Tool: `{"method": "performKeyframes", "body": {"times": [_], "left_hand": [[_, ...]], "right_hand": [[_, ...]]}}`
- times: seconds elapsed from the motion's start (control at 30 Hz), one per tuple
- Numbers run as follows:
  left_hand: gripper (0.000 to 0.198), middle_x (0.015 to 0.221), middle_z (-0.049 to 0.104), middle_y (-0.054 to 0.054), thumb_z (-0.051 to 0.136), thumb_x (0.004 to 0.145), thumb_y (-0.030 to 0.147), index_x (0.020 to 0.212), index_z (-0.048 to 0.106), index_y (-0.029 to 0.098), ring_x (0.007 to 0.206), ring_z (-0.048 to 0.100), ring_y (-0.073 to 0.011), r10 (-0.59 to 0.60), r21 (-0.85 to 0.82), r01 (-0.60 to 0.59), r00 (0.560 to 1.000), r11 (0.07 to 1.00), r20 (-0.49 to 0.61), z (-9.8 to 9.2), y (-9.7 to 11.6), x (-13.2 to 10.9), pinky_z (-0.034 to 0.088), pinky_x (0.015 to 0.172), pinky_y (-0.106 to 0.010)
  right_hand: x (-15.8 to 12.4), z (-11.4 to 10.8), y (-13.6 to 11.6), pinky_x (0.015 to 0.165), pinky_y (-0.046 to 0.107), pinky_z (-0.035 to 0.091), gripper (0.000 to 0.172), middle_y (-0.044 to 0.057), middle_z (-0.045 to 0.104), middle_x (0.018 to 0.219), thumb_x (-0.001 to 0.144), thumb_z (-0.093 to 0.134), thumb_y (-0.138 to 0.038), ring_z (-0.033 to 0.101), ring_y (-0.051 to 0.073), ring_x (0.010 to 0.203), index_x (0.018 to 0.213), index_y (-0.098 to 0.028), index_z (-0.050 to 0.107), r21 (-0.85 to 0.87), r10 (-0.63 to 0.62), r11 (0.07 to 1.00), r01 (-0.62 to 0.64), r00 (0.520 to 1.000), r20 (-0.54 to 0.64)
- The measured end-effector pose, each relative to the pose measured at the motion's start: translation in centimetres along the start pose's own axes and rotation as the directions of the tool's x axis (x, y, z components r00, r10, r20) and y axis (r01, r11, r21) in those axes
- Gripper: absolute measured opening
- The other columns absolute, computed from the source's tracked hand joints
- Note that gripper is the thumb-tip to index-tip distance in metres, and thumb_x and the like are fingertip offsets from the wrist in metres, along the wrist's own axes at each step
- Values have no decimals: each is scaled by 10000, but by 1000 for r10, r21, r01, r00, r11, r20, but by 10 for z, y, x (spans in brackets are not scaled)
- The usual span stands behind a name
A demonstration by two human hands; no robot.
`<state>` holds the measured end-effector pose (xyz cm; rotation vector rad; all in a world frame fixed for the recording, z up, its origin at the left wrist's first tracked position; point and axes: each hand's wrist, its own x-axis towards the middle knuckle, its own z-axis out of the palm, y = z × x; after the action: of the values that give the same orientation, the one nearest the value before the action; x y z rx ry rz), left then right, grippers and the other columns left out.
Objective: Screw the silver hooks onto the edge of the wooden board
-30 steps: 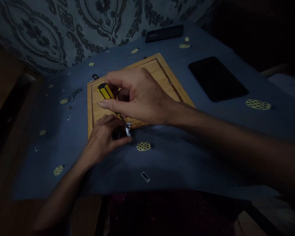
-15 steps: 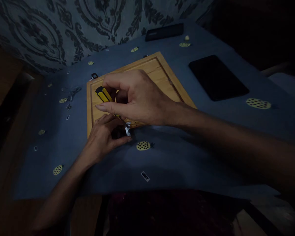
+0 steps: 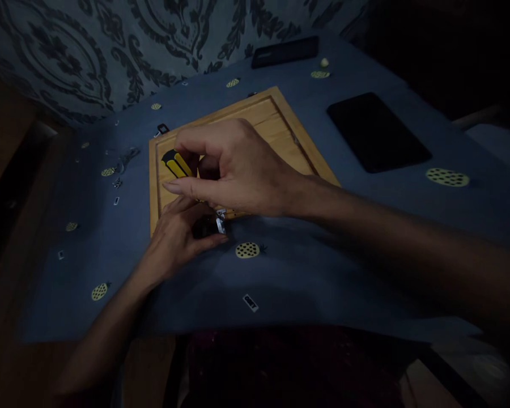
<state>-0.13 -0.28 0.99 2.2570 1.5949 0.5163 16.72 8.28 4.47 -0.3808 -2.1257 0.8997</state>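
The small shiny metal piece [image 3: 220,225] sits just below the center of the frame, at the near edge of the wooden panel [image 3: 266,122]. Your left hand [image 3: 174,238] comes in from the lower left, its thumb and fingers curled around that piece and gripping it at the edge; part of the grip is in shadow. Just above, your right hand [image 3: 238,170] reaches in from the right side, thumb and fingers grasping the yellow-and-black handle of a screwdriver [image 3: 177,164]. The handle tilts toward the upper left; your hands hide most of the shaft, so you cannot tell exactly where the tip rests. A row of small dark dots runs along the panel's near edge, right of the metal piece.

The panel, with its raised border, lies flat in the middle of the frame on a blue tablecloth [image 3: 306,294] printed with yellow pineapples. A small black clasp-like part [image 3: 163,128] is beside its far left corner. Left of the panel you have tiny metal bits [image 3: 117,183] and, just above them, a clear crumpled item [image 3: 128,158]. A flat black slab [image 3: 378,133] lies at the right, a long dark case [image 3: 285,52] at the top, and a small pale round object [image 3: 324,63] near it. Patterned fabric [image 3: 153,39] fills the upper left.
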Motion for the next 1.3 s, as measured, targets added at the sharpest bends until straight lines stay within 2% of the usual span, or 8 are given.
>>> {"method": "performKeyframes", "body": {"times": [0.17,0.43,0.57,0.73,0.83,0.97,1.17,1.3], "left_hand": [[302,1153,717,-80,797,839,430,1054,732,227,1111,660,-323,-16,16,16,1000,1000,15,-1,0,0,541,974,-507],[334,1154,708,-106,821,826,414,1060,742,188,1109,653,-329,2,34,-2,1000,999,-7,2,-3,-2,536,957,-511],[358,1142,721,-100,830,816,402,1088,747,184,1117,654,-339,-9,38,9,1000,999,0,3,-5,-2,526,974,-522],[374,1160,705,-95,799,838,463,1093,752,194,1100,656,-331,26,48,-25,1000,999,-4,2,-4,-1,535,959,-491],[397,1105,706,-93,794,841,469,1123,748,194,1058,664,-326,33,60,-33,999,998,-11,2,-4,-1,548,908,-475],[358,1094,713,-86,788,853,454,1087,744,187,1057,661,-314,33,60,-32,999,998,-8,2,-4,-2,539,934,-477],[348,1075,712,-79,787,852,468,1047,735,184,1050,655,-299,-1,55,-1,1000,998,22,1,-3,-1,526,937,-466],[371,1049,709,-74,789,848,485,1045,737,175,1036,658,-299,8,80,-11,999,997,35,-1,-2,0,525,903,-444]], "right_hand": [[0,0,1,679,237,493,357,-55,443,731,933,656,-211,485,87,734,715,-202,373,-2,-6,1000,6,1000,-13],[0,-2,1,648,212,478,335,-47,458,779,951,634,-234,485,85,759,751,-207,366,-28,4,1000,-3,999,32],[1,-4,3,663,200,494,327,-44,504,841,939,674,-259,533,81,792,797,-207,384,38,35,999,-38,997,73],[2,-16,2,625,189,510,177,-41,564,809,966,593,-174,590,69,708,852,-190,459,206,21,976,-68,975,221],[2,-22,-2,584,182,505,223,-31,586,755,970,556,-144,570,58,633,765,-176,473,250,11,964,-92,952,307],[2,-20,-3,604,180,481,329,-49,508,695,943,637,-183,520,57,655,686,-177,433,164,6,986,-43,976,218],[3,-11,-5,607,198,438,370,-51,470,731,953,671,-273,484,70,701,717,-195,397,9,-16,1000,16,999,-46],[3,-13,-7,526,218,366,420,-58,432,702,928,713,-261,406,63,623,685,-205,375,-16,-1,1000,0,997,-77]]}}
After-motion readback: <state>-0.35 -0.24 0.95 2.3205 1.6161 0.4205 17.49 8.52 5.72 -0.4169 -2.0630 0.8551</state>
